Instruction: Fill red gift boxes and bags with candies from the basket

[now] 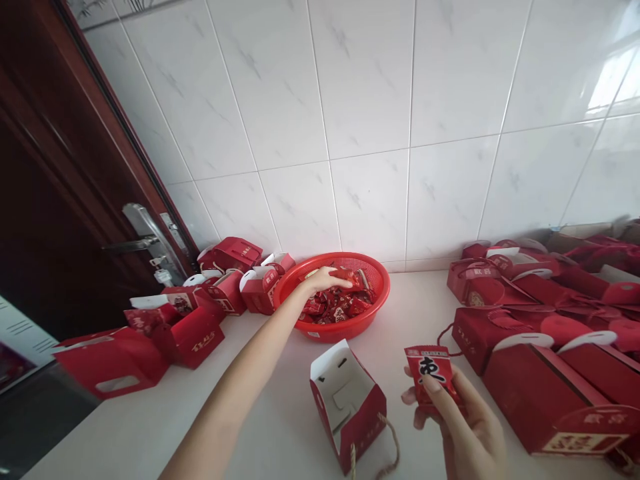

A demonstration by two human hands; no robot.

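My left hand [325, 280] reaches into a red plastic basket [345, 329], its fingers closed on a shiny red packet [350, 277]. Several small red wrapped packets [340, 312] lie loose in the basket. Closer to me, my right hand [465, 413] pinches a red snack packet [428, 371] with a large black character on its front, thumb on top. Between my arms stands a red gift box [345, 397], its top open toward me, showing a white inside with slots. A twine handle [393, 440] hangs from its near side.
Folded red gift boxes [550, 393] crowd the right side of the white table [270, 407]. More red boxes [190, 337], some open, stand at the left. A tiled wall [370, 200] rises behind the basket. A dark door with a metal handle [155, 240] is at the left.
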